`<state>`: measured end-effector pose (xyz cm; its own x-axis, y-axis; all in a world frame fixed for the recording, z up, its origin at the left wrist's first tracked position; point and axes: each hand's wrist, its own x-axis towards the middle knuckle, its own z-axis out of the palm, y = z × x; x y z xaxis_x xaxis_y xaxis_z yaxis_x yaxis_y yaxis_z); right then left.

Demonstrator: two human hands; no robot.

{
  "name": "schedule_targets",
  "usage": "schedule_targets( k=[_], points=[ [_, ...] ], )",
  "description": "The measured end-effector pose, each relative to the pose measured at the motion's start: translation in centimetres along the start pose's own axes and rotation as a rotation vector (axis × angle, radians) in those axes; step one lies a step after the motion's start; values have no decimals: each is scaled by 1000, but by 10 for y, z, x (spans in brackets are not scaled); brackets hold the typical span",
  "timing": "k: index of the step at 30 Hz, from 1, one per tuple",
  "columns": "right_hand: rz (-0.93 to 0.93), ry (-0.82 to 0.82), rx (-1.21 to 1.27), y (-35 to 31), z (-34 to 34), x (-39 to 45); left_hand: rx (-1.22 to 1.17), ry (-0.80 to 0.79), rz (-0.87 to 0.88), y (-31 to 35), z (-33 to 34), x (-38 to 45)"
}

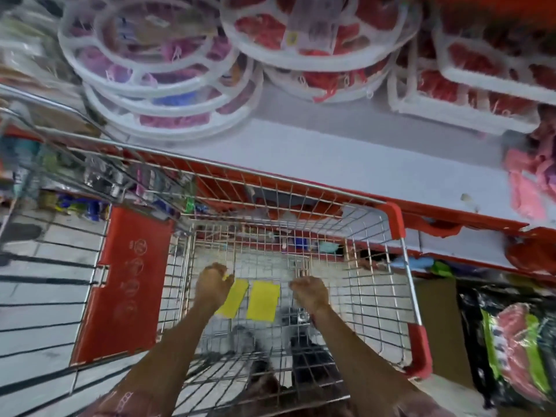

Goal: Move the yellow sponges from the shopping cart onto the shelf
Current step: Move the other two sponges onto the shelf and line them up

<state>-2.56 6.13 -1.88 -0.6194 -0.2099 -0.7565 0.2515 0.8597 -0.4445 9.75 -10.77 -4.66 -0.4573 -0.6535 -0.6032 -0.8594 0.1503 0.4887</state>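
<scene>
Two flat yellow sponges lie side by side on the wire floor of the shopping cart. The left sponge is partly covered by my left hand, which rests over its upper left corner with fingers curled; a bit of yellow shows at the fingertips. The right sponge lies fully in view. My right hand hovers just to its right, fingers curled, with nothing visible in it. Beyond the cart runs the pale shelf with a red front edge.
Round white racks with pink and red clips and square white ones are stacked at the back of the shelf. Pink items lie at its right end. A red flap hangs on the cart's left side. Packaged goods sit lower right.
</scene>
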Motion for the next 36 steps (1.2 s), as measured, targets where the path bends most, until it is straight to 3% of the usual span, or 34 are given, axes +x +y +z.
schedule_targets(
  k=[3, 9, 14, 18, 26, 32, 36],
  points=[
    [96, -38, -12, 24, 17, 20, 91, -70, -127, -26, 16, 9],
    [175, -113, -119, 43, 61, 47, -32, -95, -295, -50, 43, 35],
    [187, -32, -98, 49, 85, 60, 12, -163, -364, -50, 68, 48],
    [210, 2, -61, 45, 88, 62, -19, -113, -476, -48, 82, 39],
    [231, 62, 142, 37, 66, 50, -202, -62, -490, -37, 74, 13],
    [65, 0, 160, 27, 25, 30, -265, -139, -356, -1, 45, 3],
    [-12, -6, 297, 17, -10, 14, -385, -142, -279, 30, 22, 0]
  ],
)
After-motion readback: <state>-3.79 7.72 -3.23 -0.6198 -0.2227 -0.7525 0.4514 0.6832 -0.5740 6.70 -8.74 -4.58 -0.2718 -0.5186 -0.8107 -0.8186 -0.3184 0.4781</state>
